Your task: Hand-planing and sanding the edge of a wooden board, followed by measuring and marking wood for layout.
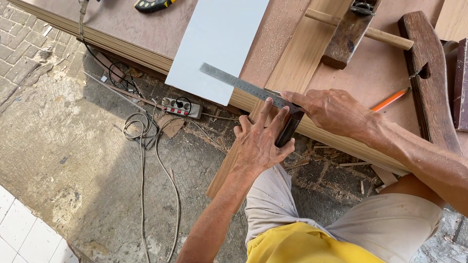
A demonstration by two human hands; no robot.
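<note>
A long light wooden strip [301, 53] lies across the edge of a brown plywood bench [370, 78] and juts out over the ground. A try square rests on it, its steel blade [234, 81] reaching left over a white panel [214, 39]. My left hand [261, 141] presses flat on the strip beside the square's dark handle [288, 132]. My right hand [331, 111] grips the square where blade meets handle and holds an orange pencil [390, 100] between its fingers.
A wooden hand plane [348, 31] sits on the strip farther up. A dark curved wooden piece [429, 73] lies at right. Below the bench are a power strip [183, 107], loose cables [146, 141], sawdust and scraps on concrete. A yellow-black tool [152, 5] lies at top.
</note>
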